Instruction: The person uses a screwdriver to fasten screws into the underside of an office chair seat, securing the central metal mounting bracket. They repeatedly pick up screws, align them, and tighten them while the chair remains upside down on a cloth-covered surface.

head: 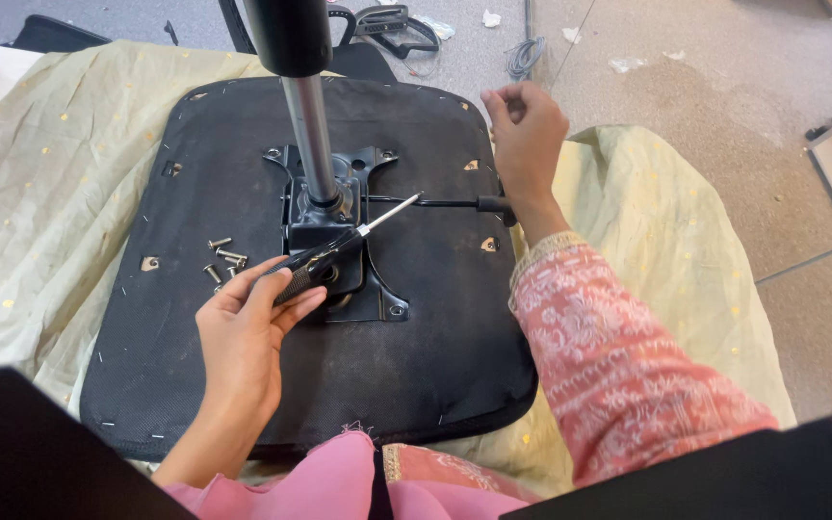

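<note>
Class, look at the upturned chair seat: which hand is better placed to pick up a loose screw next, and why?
Probably the left hand: it holds the screwdriver right beside the loose screws. The right hand rests at the seat's far edge, away from them.

I work on a grey floor, dusty and speckled. A pale yellow-green cloth with small gold dots lies spread on it, creased. The black seat base rests upside down on that cloth, under my hands. Beyond the cloth, straight on the floor, lie a coil of grey wire, white paper scraps and a black strap.
</note>
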